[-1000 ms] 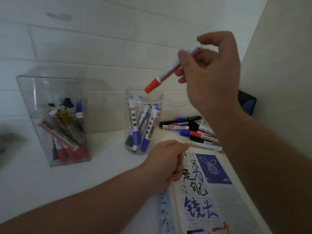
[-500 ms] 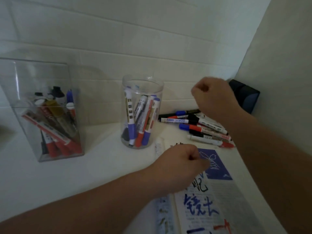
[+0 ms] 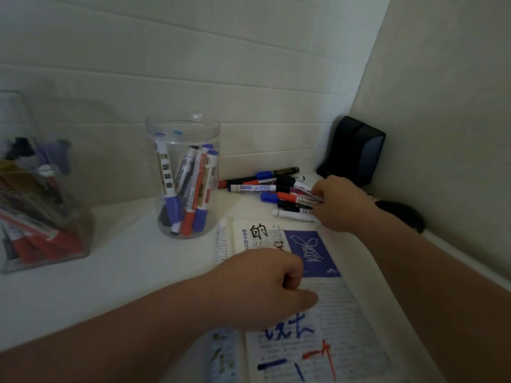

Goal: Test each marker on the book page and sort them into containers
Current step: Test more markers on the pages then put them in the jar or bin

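Note:
An open book (image 3: pixel 336 301) with blue, black and red test strokes lies at the front right. My left hand (image 3: pixel 262 286) rests on its page as a loose fist, thumb pressing the paper, holding nothing. Behind the book is a pile of loose markers (image 3: pixel 257 187). My right hand (image 3: pixel 340 203) reaches into that pile, thumb and fingers pinching the end of a red-capped marker (image 3: pixel 290 197). A round clear jar (image 3: pixel 182 125) holds several markers, one with a red cap. A square clear box (image 3: pixel 80 236) at the left, blurred, holds mostly red ones.
A black box-like object (image 3: pixel 356 150) stands in the back right corner. A dark flat object (image 3: pixel 401 214) lies by the right wall. Tiled wall runs behind the white tabletop (image 3: pixel 124 272).
My right hand dropped the red-capped marker it held up into the round jar, then moved down right to the loose pile. My left hand slid a little down the page.

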Tool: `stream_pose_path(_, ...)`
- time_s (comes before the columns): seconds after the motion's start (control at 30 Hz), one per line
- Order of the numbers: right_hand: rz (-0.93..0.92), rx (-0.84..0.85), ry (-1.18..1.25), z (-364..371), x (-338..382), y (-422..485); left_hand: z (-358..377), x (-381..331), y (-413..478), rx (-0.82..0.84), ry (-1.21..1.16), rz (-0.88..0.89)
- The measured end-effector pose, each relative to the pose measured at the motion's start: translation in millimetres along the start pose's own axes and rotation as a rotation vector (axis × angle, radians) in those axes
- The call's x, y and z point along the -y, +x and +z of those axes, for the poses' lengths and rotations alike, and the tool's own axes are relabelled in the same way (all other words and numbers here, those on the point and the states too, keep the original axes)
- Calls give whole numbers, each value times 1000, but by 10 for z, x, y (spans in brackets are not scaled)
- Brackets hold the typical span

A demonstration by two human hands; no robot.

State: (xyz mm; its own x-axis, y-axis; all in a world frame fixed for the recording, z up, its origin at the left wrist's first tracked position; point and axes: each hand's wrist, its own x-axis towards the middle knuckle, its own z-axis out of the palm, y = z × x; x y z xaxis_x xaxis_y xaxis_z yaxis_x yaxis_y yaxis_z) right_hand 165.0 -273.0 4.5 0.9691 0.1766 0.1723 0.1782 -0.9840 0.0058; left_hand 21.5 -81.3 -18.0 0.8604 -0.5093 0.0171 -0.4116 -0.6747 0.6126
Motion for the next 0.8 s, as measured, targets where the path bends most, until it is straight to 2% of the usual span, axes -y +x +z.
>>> stream_pose_path(0.13,3,27,13,77,-12,32,15,8,2,-12,14,9)
stream_pose_path(0.27,-51,-62,96,47,-78,-18,-35,25,26,-15,-55,-3)
stream_pose_path(0.4,-11,-138,441,-191,-128,-339,-64,41,18,-25,-89,-36)
stream_pose_path(0.57,21,-168,866,-391,-227,-1078,-42,-12,-33,-151,-204,-136)
stream_pose_path(0.67,40,-40,1273,-325,-147,-1402,-11,-69,-61,-136,-192,-129)
stream_pose_path(0.73,-10,13,1344,-258,-45,-1536,36,-94,-58,-103,-77,-85)
stream_pose_path(0.8,-73,-13,1292,-234,70,-1625,67,-119,-66,-93,37,-11)
